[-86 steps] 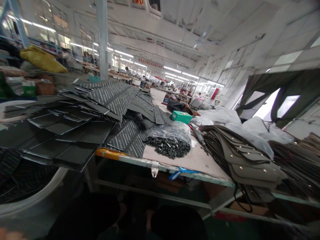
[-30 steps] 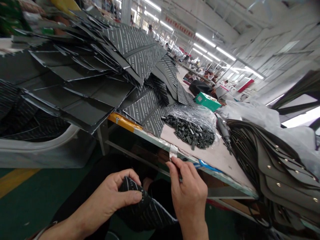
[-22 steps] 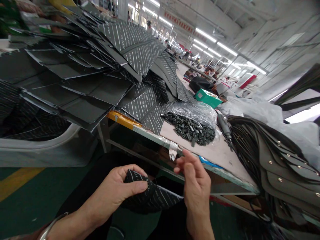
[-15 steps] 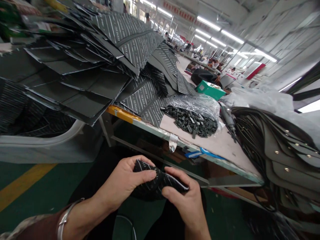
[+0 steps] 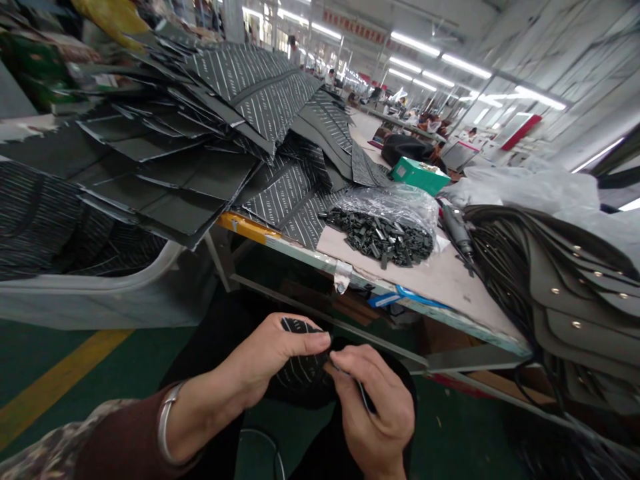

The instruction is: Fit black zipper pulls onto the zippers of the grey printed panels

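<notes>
Above my lap, a piece of dark fabric with white stripes and lettering [image 5: 300,370] is bunched between both hands. My left hand [image 5: 273,350] is closed on it, thumb laid along the top. My right hand [image 5: 375,393] pinches its right part, close to my left thumb tip, with the fingers curled around a pale edge. The hands nearly touch. Parts of the fabric are hidden by my fingers. Beyond them, a clear plastic bag of small dark clips [image 5: 390,233] lies on the worktable [image 5: 465,307].
Dark panels [image 5: 195,180] overhang the table at left, above a pale bin [image 5: 110,300] of striped fabric. At right are a green box [image 5: 420,175], a grey tool [image 5: 456,230] and stacked grey flaps with studs [image 5: 555,280]. People sit farther back.
My right hand has turned and its fingers have curled inward around the fabric, closer to my left thumb. My left hand has shifted slightly right. The view has moved a little.
</notes>
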### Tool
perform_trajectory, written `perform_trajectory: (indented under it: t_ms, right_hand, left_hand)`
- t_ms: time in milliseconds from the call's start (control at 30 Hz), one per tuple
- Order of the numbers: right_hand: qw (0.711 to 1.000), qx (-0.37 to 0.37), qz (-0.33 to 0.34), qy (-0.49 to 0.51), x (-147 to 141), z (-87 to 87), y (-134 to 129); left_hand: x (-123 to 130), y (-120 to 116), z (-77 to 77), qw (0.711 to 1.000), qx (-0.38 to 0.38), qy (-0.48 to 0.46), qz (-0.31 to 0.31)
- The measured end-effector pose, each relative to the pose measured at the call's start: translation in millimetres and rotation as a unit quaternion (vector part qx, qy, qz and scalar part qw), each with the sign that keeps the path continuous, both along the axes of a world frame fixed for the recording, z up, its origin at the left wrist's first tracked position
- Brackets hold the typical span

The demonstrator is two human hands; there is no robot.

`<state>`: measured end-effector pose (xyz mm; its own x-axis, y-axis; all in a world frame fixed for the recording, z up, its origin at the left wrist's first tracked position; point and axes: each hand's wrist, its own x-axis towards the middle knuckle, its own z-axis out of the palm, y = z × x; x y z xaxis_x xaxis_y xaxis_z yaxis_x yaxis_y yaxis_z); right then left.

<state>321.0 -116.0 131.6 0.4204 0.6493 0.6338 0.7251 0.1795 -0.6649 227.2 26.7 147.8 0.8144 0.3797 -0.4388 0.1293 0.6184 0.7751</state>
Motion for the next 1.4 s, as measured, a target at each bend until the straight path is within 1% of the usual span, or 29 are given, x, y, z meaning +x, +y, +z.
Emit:
perform_trajectory:
  t_ms: [67,100,167,233,267,333,400,500,567,600,633,667,733,767,800,833,867,900,933,1000,1067,1167,1267,1400]
  right_hand:
    - [0.999,0.002,0.005,-0.046,-2,2.3,0]
    - [0.999,0.002,-0.002,-0.049,-2,2.9,1]
    - [0.999,0.011,-0.038,-0.021,-3,2.9,4]
    - [0.997,0.011,-0.069,0.034,-2,1.7,7]
    - [0.995,0.003,-0.073,0.072,-1,0.9,8]
    - [0.987,-0.021,-0.052,0.153,3,-0.7,10]
    - [0.978,-0.034,-0.015,0.203,6,-2.4,12]
    - [0.983,0.002,0.050,0.177,8,-4.9,13]
    - [0.979,0.038,0.071,0.188,6,-6.0,15]
    - [0.970,0.053,0.072,0.227,5,-6.0,17]
    - [0.953,0.064,0.066,0.289,4,-5.5,20]
    - [0.927,0.068,0.057,0.365,4,-4.4,23]
    - [0.857,0.078,0.044,0.508,4,-0.6,31]
    - [0.823,0.083,0.037,0.561,5,1.9,35]
    - [0.797,0.086,0.030,0.598,7,4.4,40]
    - [0.780,0.086,0.023,0.620,9,6.7,44]
    - [0.772,0.083,0.018,0.630,11,8.5,48]
    - [0.770,0.074,0.018,0.634,12,9.9,51]
    - [0.773,0.063,0.022,0.631,14,10.5,54]
    - [0.783,0.045,0.032,0.620,15,10.1,56]
    - [0.788,0.034,0.027,0.614,15,8.1,58]
    - [0.779,0.026,0.008,0.627,14,4.5,59]
    - [0.767,0.020,-0.003,0.642,14,2.4,59]
    - [0.765,0.020,-0.009,0.644,15,1.9,60]
  left_hand:
    - [0,0,-2.8,1.000,-0.024,0.004,0.004]
    - [-1,0,-4.0,1.000,-0.020,0.000,0.004]
    - [-3,0,-5.7,1.000,0.009,-0.028,-0.001]
    - [-5,0,-6.5,0.997,0.037,-0.060,-0.004]
    - [-6,0,-6.6,0.997,0.045,-0.069,-0.003]
    - [-7,1,-6.2,0.997,0.045,-0.066,0.009]
    - [-6,3,-5.0,0.998,0.039,-0.050,0.018]
    - [-4,8,-2.1,0.999,0.003,-0.035,0.029]
    - [-2,10,0.0,0.998,-0.033,-0.038,0.041]
    - [0,11,1.0,0.997,-0.047,-0.042,0.043]
    - [2,11,1.9,0.997,-0.057,-0.045,0.041]
    - [4,11,2.7,0.996,-0.063,-0.050,0.035]
    - [9,11,4.3,0.996,-0.062,-0.057,0.028]
    - [12,12,5.0,0.996,-0.054,-0.057,0.034]
    - [15,12,5.8,0.996,-0.043,-0.057,0.049]
    - [17,12,6.6,0.996,-0.031,-0.053,0.068]
    - [20,13,7.4,0.995,-0.019,-0.050,0.082]
    - [22,14,8.0,0.995,-0.008,-0.051,0.087]
    - [23,15,8.4,0.995,-0.001,-0.059,0.080]
    - [25,18,7.9,0.995,0.007,-0.085,0.044]
    - [27,20,5.6,0.994,0.014,-0.111,0.017]
    - [29,22,-0.1,0.992,0.010,-0.127,-0.002]
    - [31,23,-3.8,0.992,-0.006,-0.126,-0.006]
    - [33,24,-1.5,0.990,-0.019,-0.135,-0.020]
